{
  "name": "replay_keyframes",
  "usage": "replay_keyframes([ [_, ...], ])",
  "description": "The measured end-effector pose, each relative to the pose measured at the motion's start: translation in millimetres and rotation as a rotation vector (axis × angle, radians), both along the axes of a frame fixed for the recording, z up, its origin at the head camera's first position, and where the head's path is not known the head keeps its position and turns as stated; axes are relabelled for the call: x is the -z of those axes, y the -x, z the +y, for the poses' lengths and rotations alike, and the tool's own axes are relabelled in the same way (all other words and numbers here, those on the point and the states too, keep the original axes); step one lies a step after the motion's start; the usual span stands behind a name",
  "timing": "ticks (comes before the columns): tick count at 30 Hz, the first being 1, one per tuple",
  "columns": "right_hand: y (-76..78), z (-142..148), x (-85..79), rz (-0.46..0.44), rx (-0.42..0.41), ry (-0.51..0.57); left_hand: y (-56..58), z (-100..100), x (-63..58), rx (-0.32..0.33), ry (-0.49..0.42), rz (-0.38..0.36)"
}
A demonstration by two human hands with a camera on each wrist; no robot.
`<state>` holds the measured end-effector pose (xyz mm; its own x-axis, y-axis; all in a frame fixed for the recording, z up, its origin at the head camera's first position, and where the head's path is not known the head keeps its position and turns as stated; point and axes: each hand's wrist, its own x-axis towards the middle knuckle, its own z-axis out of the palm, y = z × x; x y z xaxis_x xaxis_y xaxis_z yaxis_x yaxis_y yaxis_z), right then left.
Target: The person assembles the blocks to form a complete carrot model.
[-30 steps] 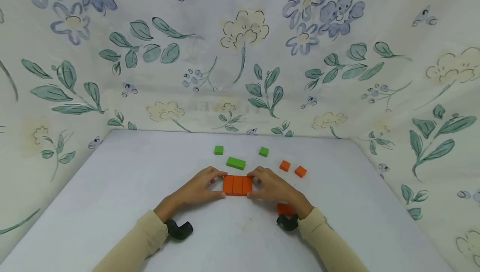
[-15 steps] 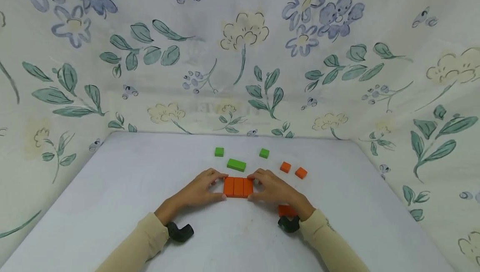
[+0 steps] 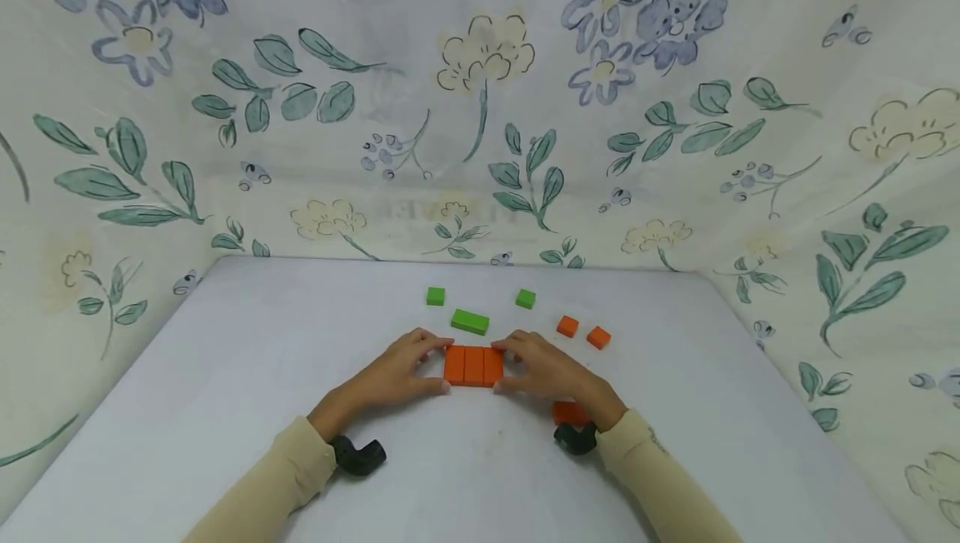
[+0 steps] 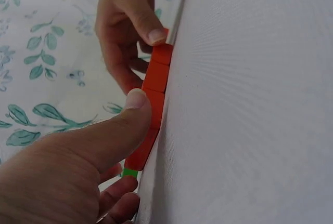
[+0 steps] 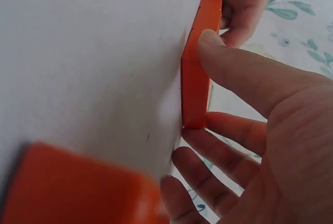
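Three orange blocks (image 3: 474,366) lie side by side, touching, as a flat row on the table. With thumb at the near end and fingertips at the far end, my left hand (image 3: 393,375) pinches the leftmost block (image 3: 454,366). The rightmost block (image 3: 493,367) is held the same way by my right hand (image 3: 546,370). In the left wrist view the left thumb lies against the orange row (image 4: 156,107). From the right wrist, the index fingertip meets the far end of the orange block (image 5: 195,96).
Beyond the row lie a long green block (image 3: 470,322) and two small green blocks, one left (image 3: 436,296) and one right (image 3: 526,299). Two small orange blocks (image 3: 567,326) sit to the right. Another orange block (image 3: 570,413) is partly hidden by my right wrist. Floral cloth (image 3: 480,193) surrounds the white table.
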<state>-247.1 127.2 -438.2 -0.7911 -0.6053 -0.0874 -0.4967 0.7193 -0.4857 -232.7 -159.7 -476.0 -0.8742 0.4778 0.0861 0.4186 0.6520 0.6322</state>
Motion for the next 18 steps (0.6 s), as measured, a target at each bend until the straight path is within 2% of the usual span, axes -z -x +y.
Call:
replay_keyframes([
  [3, 0.1, 3, -1.9, -0.025, 0.01, 0.004, 1.2, -1, -1.9, -0.026, -0.02, -0.05],
  [7, -0.4, 15, -8.3, -0.063, 0.082, 0.085, 0.5, -1, -4.0, -0.038, -0.06, -0.1],
  [11, 5.6, 36, -18.4, 0.009, 0.155, 0.139, -0.8, -2, -4.5, -0.016, -0.047, -0.086],
  [14, 15.9, 54, -24.0, 0.061, 0.202, 0.114, -1.1, -3, -5.0, -0.02, -0.033, -0.07],
  [18, 29.4, 76, -28.1, 0.052, 0.294, 0.066, 0.6, -3, -4.9, -0.029, -0.04, -0.055],
])
